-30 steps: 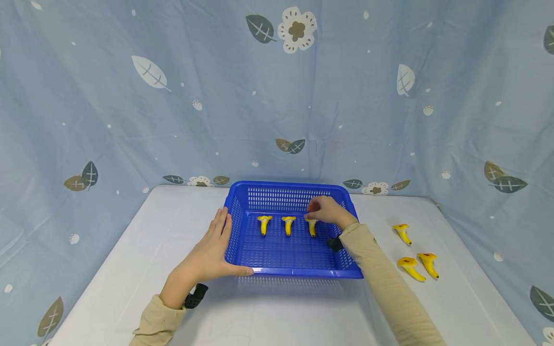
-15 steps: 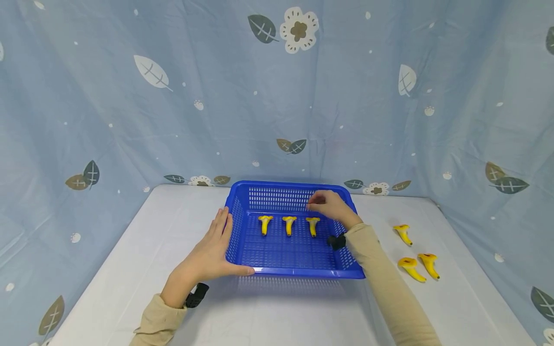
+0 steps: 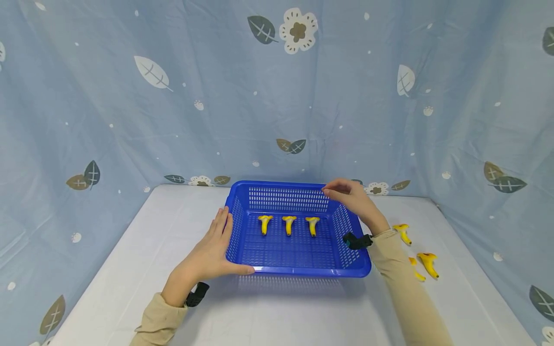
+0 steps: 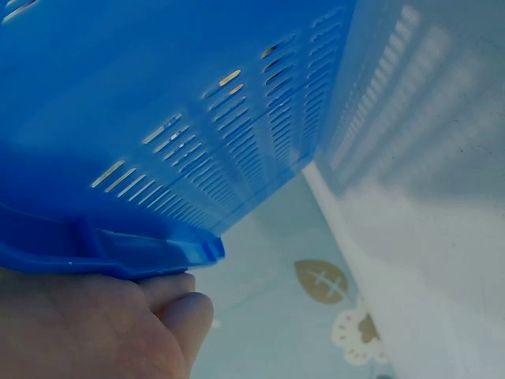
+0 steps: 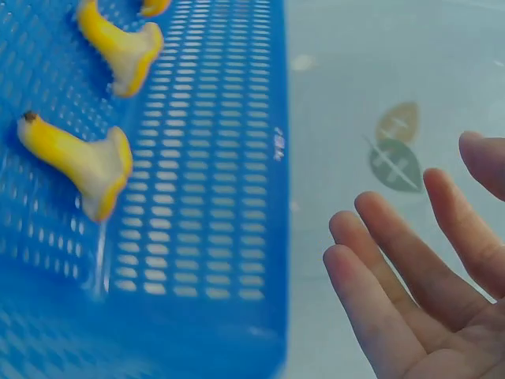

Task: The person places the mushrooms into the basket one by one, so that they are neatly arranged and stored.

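Note:
A blue plastic basket (image 3: 294,273) with slotted walls stands on the white table. Three yellow trumpet-shaped mushrooms (image 3: 288,226) lie in a row on its floor, caps toward the back wall. My left hand (image 3: 207,254) rests at the basket's left front corner, fingers straight along the left side and thumb along the front rim. Over the back right corner is my right hand (image 3: 351,198). In the right wrist view its fingers (image 5: 410,260) are spread and hold nothing, beside the basket wall and a mushroom (image 5: 83,162).
To the right of the basket, several more yellow mushrooms (image 3: 428,264) lie on the table (image 3: 277,317), one partly hidden by the right sleeve (image 3: 402,288). A blue leaf-patterned curtain (image 3: 216,96) hangs behind the table.
My right hand has let go of the rightmost mushroom in the row and moved up and right to the basket's back right corner. The left hand stays in place.

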A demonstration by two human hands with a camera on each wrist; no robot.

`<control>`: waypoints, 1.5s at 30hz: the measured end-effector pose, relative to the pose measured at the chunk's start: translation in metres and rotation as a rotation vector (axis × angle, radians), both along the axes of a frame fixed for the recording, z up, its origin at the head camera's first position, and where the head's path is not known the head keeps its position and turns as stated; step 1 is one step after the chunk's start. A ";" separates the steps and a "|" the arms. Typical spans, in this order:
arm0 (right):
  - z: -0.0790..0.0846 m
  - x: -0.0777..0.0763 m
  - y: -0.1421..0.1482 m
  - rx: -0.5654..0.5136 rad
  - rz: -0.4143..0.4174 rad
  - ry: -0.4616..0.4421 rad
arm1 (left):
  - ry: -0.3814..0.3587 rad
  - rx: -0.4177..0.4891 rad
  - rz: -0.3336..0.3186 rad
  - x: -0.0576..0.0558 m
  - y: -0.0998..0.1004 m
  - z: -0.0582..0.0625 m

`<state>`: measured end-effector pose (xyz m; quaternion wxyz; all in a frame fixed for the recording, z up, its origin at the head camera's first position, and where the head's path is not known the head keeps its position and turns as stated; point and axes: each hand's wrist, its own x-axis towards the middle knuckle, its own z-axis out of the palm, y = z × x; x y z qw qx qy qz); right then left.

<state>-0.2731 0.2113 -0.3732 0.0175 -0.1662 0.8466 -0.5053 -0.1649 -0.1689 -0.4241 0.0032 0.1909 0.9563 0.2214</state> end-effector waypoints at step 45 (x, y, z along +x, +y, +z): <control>-0.069 0.114 0.177 0.336 -0.221 -0.011 | -0.017 0.015 0.007 0.002 0.000 0.003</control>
